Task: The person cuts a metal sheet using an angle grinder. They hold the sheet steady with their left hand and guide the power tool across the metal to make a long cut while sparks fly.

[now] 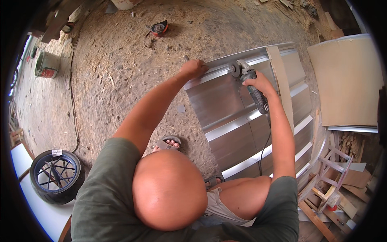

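Head view: right hand (260,84) wrapped around angle grinder (249,84) — left hand (193,68) pressed flat, apparently, on corrugated metal sheet (225,105), frame centre.

The right hand (260,84) wraps the body of an angle grinder (249,82), hiding most of its grip; the disc is a blur. The left hand (194,68) lies over the far edge of a ribbed metal sheet (225,117), and its fingertips are out of sight. A head and shoulders cover the sheet's near end. A small red and black object (159,28) on the dirt is too small to identify. A wheel (56,175) is partly shadowed at the picture's rim.
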`<state>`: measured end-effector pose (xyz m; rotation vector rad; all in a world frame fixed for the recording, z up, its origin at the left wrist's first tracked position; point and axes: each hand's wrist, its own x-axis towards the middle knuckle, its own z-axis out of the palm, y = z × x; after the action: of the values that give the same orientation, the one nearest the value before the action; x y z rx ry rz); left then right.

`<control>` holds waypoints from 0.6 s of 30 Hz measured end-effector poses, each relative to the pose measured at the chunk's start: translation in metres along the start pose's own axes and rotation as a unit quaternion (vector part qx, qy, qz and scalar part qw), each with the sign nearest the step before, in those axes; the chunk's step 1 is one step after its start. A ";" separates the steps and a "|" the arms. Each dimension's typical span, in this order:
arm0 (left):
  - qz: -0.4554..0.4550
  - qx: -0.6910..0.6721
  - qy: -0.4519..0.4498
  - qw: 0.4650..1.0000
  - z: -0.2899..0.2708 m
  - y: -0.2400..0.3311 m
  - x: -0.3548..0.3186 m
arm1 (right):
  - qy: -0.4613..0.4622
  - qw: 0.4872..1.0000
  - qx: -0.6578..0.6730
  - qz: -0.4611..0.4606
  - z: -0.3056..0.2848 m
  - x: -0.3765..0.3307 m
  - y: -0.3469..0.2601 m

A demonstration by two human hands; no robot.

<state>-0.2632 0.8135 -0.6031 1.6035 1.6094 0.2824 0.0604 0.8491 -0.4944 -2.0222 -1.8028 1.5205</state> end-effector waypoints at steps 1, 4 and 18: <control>0.000 0.000 0.003 1.000 0.000 0.002 0.000 | -0.002 1.000 0.003 0.009 -0.001 0.000 0.002; -0.014 -0.008 -0.008 1.000 -0.001 -0.002 -0.003 | -0.006 1.000 0.014 0.024 0.008 -0.013 -0.013; 0.003 -0.023 -0.002 1.000 0.001 -0.005 0.002 | -0.016 0.998 0.021 0.051 0.007 0.001 -0.016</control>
<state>-0.2658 0.8143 -0.6081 1.5722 1.5839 0.3163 0.0438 0.8511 -0.4896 -2.1124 -1.6873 1.6109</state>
